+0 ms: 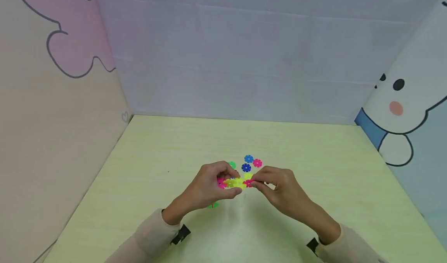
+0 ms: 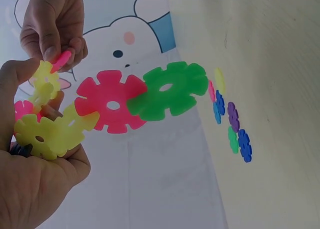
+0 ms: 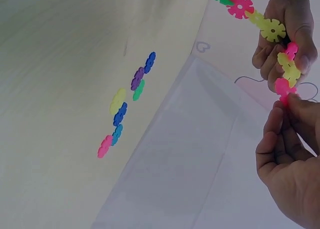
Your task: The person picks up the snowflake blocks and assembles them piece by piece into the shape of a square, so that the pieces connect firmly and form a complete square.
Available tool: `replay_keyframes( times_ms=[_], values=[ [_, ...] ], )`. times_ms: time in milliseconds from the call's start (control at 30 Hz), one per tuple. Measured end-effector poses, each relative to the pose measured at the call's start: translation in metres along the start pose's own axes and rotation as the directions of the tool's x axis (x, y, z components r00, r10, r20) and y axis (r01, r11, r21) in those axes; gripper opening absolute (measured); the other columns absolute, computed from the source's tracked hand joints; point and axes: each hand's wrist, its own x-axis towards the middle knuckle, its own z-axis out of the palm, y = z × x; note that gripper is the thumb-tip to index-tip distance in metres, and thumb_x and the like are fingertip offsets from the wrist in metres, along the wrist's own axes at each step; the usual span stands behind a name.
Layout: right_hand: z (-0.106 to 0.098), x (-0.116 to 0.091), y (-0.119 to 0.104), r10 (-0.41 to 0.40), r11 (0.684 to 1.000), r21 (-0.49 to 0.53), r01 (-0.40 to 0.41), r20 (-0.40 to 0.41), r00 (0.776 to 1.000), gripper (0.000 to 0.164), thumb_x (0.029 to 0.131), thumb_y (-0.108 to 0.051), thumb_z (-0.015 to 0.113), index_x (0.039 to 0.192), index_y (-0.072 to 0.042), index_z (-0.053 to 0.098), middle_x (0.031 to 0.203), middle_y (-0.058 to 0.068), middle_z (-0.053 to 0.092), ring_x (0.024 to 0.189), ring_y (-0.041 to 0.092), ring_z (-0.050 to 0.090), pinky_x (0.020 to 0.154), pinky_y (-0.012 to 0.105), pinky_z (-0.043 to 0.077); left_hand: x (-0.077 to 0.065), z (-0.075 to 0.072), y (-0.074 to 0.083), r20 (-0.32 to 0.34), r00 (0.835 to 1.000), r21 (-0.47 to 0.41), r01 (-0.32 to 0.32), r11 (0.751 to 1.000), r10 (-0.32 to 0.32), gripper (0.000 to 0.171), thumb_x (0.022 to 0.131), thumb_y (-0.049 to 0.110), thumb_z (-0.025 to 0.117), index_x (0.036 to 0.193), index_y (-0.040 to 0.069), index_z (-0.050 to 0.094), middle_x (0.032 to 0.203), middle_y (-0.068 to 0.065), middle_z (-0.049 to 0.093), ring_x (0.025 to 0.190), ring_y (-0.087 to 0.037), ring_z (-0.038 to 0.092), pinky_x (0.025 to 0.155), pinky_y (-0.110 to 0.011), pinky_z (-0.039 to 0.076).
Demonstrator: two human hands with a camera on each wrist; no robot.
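My left hand [image 1: 209,183] grips a chain of slotted plastic snowflake discs. In the left wrist view, a green disc [image 2: 185,84] ends the chain, slotted into a pink disc [image 2: 100,101] and then yellow discs [image 2: 37,136]. A dark disc [image 2: 20,149] is mostly hidden in the palm. Beyond it the chain continues with a pink disc and yellow discs [image 3: 289,69] toward the other hand. Between thumb and fingertips, my right hand [image 1: 284,185] pinches another pink disc [image 3: 284,85], its edge right at the last yellow disc.
Loose discs lie on the pale table [image 1: 167,146] just past the hands: a light blue disc [image 1: 248,158], a pink one [image 1: 257,163], dark blue ones [image 1: 246,167], a green one [image 1: 232,165], a yellow one and a purple one [image 3: 137,79]. A pale wall [image 1: 244,61] stands behind.
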Motion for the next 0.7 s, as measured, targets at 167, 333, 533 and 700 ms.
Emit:
replay_keyframes(
  times_ms=[167, 333, 533, 700],
  values=[
    [0.001, -0.001, 0.0, -0.016, 1.0, -0.008, 0.016, -0.023, 1.0, 0.013, 0.083, -0.001, 0.083, 0.093, -0.01, 0.081, 0.087, -0.004, 0.077, 0.076, 0.004, 0.067, 0.064, 0.018, 0.056, 0.002, 0.005, -0.003, -0.017, 1.0, 0.015, 0.005, 1.0, -0.004, 0.026, 0.082, 0.015, 0.088, 0.103, 0.013, 0.074, 0.082, 0.004, 0.06, 0.07, -0.008, 0.05, 0.062, -0.019, 0.043],
    [0.001, 0.001, 0.002, 0.015, 1.0, 0.016, -0.015, -0.026, 1.0, 0.013, 0.083, -0.006, 0.084, 0.093, -0.014, 0.081, 0.084, -0.006, 0.076, 0.072, 0.002, 0.061, 0.059, 0.018, 0.052, 0.003, 0.006, -0.005, -0.006, 1.0, 0.022, 0.028, 0.999, -0.027, 0.025, 0.083, 0.018, 0.087, 0.104, 0.013, 0.073, 0.083, 0.005, 0.061, 0.073, -0.009, 0.052, 0.064, -0.019, 0.045],
    [-0.002, 0.003, 0.007, 0.16, 0.978, 0.134, -0.159, 0.007, 0.987, 0.009, 0.088, -0.014, 0.081, 0.092, -0.021, 0.08, 0.08, -0.008, 0.072, 0.067, 0.005, 0.055, 0.057, 0.021, 0.046, 0.004, -0.002, -0.003, 0.061, 0.993, 0.011, 0.102, 0.995, -0.103, 0.018, 0.095, 0.03, 0.076, 0.11, 0.021, 0.072, 0.099, 0.008, 0.068, 0.09, -0.014, 0.057, 0.077, -0.027, 0.05],
    [-0.003, 0.004, 0.009, 0.264, 0.932, 0.242, -0.27, 0.057, 0.963, 0.004, 0.092, -0.016, 0.078, 0.095, -0.018, 0.08, 0.085, -0.003, 0.075, 0.072, 0.011, 0.061, 0.061, 0.024, 0.05, 0.005, -0.009, -0.003, 0.098, 0.987, -0.006, 0.127, 0.992, -0.126, 0.018, 0.1, 0.034, 0.068, 0.113, 0.021, 0.073, 0.106, 0.007, 0.072, 0.094, -0.015, 0.061, 0.074, -0.03, 0.053]
  ],
)
